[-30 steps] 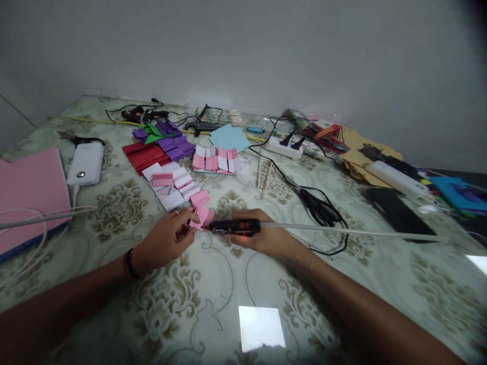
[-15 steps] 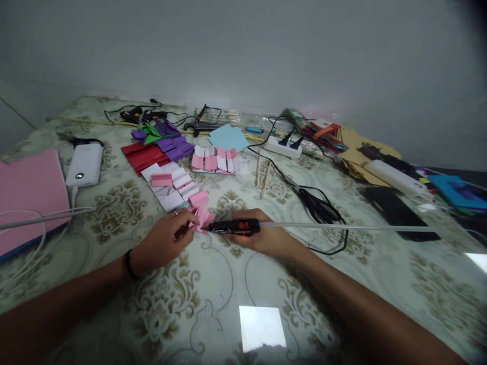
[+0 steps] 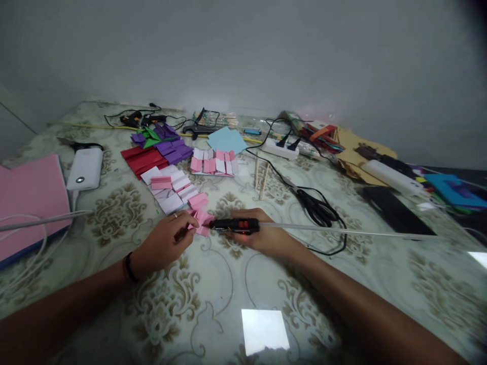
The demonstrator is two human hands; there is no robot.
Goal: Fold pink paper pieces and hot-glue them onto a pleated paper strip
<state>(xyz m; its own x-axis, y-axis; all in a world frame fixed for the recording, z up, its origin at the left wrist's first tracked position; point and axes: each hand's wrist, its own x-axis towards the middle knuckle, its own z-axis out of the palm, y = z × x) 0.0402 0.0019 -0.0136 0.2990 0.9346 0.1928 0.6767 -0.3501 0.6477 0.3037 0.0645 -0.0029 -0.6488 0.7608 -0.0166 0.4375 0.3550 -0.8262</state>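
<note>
Left hand (image 3: 166,242) still on pink paper (image 3: 203,219) beside glue gun (image 3: 233,225)

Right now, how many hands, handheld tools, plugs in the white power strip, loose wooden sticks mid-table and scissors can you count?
Left hand and right hand: 2
Handheld tool: 1
Plugs in the strip: 2
Loose wooden sticks: 2
Scissors: 1
Total: 8

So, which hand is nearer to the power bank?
Left. The left hand is right of the power bank, at pink paper; the right hand is farther right, holding a black tool.
</note>
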